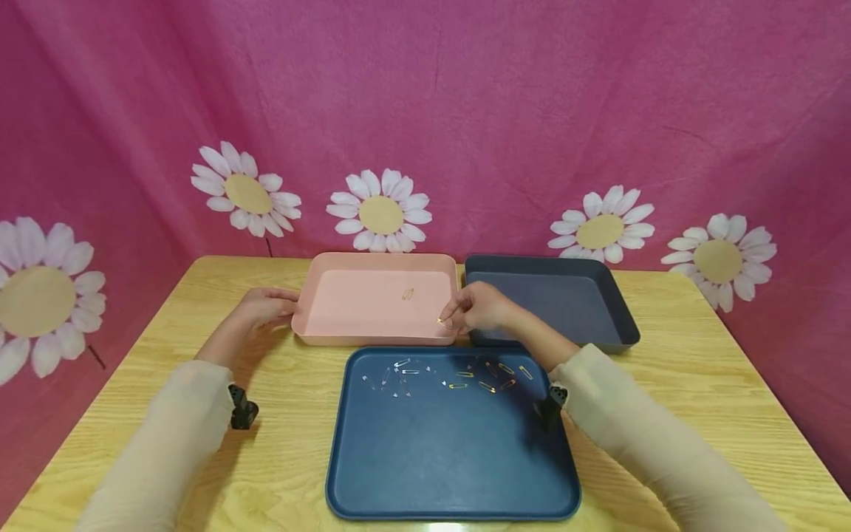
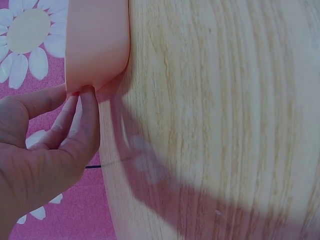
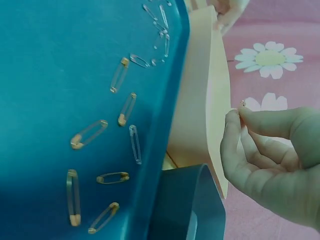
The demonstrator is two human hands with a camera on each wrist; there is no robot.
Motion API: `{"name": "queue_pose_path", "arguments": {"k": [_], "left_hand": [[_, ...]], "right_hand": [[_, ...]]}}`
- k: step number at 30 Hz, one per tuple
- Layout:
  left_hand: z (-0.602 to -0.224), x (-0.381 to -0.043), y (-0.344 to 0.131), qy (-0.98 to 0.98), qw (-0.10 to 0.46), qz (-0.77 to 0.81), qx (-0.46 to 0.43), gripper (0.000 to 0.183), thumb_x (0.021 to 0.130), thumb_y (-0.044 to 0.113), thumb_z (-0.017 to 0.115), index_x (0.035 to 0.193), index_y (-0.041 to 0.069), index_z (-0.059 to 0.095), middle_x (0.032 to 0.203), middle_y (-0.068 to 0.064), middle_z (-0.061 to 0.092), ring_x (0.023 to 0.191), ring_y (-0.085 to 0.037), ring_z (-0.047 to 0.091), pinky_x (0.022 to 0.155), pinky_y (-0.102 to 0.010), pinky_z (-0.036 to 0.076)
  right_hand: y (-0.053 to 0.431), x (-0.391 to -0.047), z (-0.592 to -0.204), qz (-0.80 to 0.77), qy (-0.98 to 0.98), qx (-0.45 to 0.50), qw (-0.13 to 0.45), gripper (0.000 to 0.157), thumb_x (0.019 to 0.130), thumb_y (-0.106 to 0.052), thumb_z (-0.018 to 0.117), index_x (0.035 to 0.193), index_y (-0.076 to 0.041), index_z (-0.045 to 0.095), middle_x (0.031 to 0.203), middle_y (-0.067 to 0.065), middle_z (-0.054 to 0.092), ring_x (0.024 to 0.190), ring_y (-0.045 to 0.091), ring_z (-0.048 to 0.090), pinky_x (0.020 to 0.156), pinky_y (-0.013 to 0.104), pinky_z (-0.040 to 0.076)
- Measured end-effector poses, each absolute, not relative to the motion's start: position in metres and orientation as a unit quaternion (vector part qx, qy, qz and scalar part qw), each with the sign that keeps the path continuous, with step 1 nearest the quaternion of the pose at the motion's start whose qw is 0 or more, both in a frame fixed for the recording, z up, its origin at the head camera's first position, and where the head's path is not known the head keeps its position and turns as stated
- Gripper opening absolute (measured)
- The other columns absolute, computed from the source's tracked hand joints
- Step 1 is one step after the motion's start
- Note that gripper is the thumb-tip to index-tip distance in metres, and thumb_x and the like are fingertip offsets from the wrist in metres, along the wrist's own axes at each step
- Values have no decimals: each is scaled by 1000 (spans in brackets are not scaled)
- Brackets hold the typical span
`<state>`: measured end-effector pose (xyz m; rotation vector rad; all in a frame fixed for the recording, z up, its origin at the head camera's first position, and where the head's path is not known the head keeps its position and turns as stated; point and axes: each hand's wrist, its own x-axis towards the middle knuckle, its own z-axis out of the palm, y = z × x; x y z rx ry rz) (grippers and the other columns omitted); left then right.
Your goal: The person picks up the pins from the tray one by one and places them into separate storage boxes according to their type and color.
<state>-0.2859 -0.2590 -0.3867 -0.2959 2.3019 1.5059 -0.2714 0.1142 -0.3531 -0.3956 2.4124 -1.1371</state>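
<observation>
My left hand holds the left wall of the pink tray, thumb at the rim and fingers against the outer side in the left wrist view. Over that tray's right front corner, my right hand pinches a gold safety pin between thumb and forefinger; only its tip shows in the right wrist view. A little gold safety pin group lies inside the pink tray. On the blue tray, several silver safety pins lie scattered at the back left and several gold safety pins at the back right.
A dark grey tray stands right of the pink one, partly behind my right forearm. All three trays are on a wooden table. A pink curtain with daisies hangs behind the table's back edge.
</observation>
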Motion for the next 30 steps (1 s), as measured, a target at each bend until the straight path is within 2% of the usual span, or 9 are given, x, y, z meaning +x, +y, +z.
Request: {"name": "queue_pose_path", "arguments": {"k": [3, 6, 12, 18, 21, 26, 30], "left_hand": [[-382, -285, -257, 827, 193, 521, -90, 47, 96, 12, 52, 137, -9, 45, 133, -20, 53, 99, -10, 59, 105, -34, 48], [-377, -284, -255, 830, 198, 513, -97, 47, 97, 14, 52, 139, -7, 44, 140, -23, 47, 98, -8, 60, 106, -34, 47], [-379, -285, -256, 826, 199, 518, -100, 49, 95, 12, 54, 138, -9, 43, 127, -17, 55, 82, 2, 60, 93, -23, 53], [-385, -287, -258, 820, 187, 531, -106, 47, 93, 10, 56, 134, -10, 47, 107, -6, 61, 81, 0, 60, 81, -18, 55], [-386, -287, -257, 824, 186, 523, -109, 46, 93, 10, 56, 134, -10, 48, 109, -7, 61, 82, -1, 60, 82, -18, 55], [-384, -285, -257, 833, 190, 508, -104, 48, 95, 12, 54, 136, -10, 45, 125, -18, 55, 85, -2, 60, 93, -25, 54], [-383, -284, -258, 825, 184, 525, -99, 48, 92, 12, 57, 133, -11, 48, 111, -11, 62, 80, 1, 61, 85, -21, 55]], "right_hand": [[112, -281, -349, -419, 871, -133, 221, 20, 82, 1, 69, 101, 9, 70, 83, 13, 73, 66, 7, 63, 74, 32, 60], [109, -290, -346, -425, 869, -126, 220, 22, 82, 2, 68, 102, 10, 69, 85, 14, 73, 65, 7, 63, 75, 32, 60], [100, -305, -342, -417, 877, -105, 216, 22, 83, 0, 69, 104, 7, 70, 86, 11, 73, 67, 7, 63, 79, 34, 60], [87, -317, -337, -433, 871, -86, 218, 23, 84, 0, 68, 105, 8, 70, 78, 5, 71, 66, 7, 61, 88, 38, 58], [80, -324, -335, -436, 867, -85, 223, 25, 85, 1, 68, 107, 10, 68, 72, 0, 68, 65, 6, 60, 90, 39, 57], [66, -335, -332, -426, 871, -89, 229, 27, 85, 0, 67, 110, 11, 67, 67, -3, 65, 63, 4, 59, 85, 32, 59], [57, -344, -335, -400, 884, -93, 222, 22, 85, -1, 69, 105, 7, 71, 69, 0, 68, 61, 3, 59, 80, 28, 59]]}}
